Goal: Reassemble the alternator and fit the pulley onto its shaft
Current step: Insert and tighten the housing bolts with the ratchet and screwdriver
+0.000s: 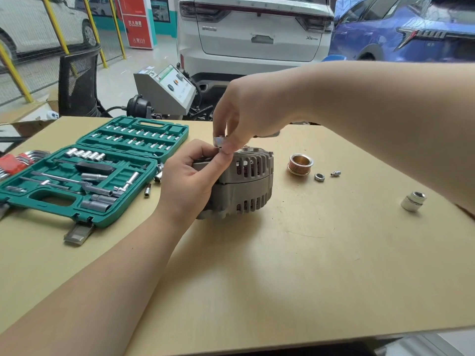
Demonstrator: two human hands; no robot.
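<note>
Two bare forearms are seen nearest, reaching out over the tan table point(295, 278). In the middle of the table the grey alternator point(246, 181) is stood up, with its slotted sides showing. Its left side is gripped by the left hand point(187, 176), with the fingers curled round the housing. A small silver socket point(219, 141) is pinched by the right hand point(244, 119) just above the top left of the alternator, close to the left hand's fingertips. Whether the socket is touching the alternator cannot be told.

To the right of the alternator, the ribbed copper-coloured pulley point(300, 163) is laid flat on the table. Just beside it a small nut point(319, 177) and a tiny silver bit point(335, 173) are seen. Farther right and nearer, a big white and silver socket point(413, 200) is laid on its side.

On the left, a green tool case point(84, 176) is opened wide and is filled with sockets and bits. A few loose sockets point(158, 176) are laid between the case and the left hand. A red set of hex keys point(15, 163) is seen at the far left edge. A white car point(254, 29) and a blue car point(411, 27) are parked behind the table.
</note>
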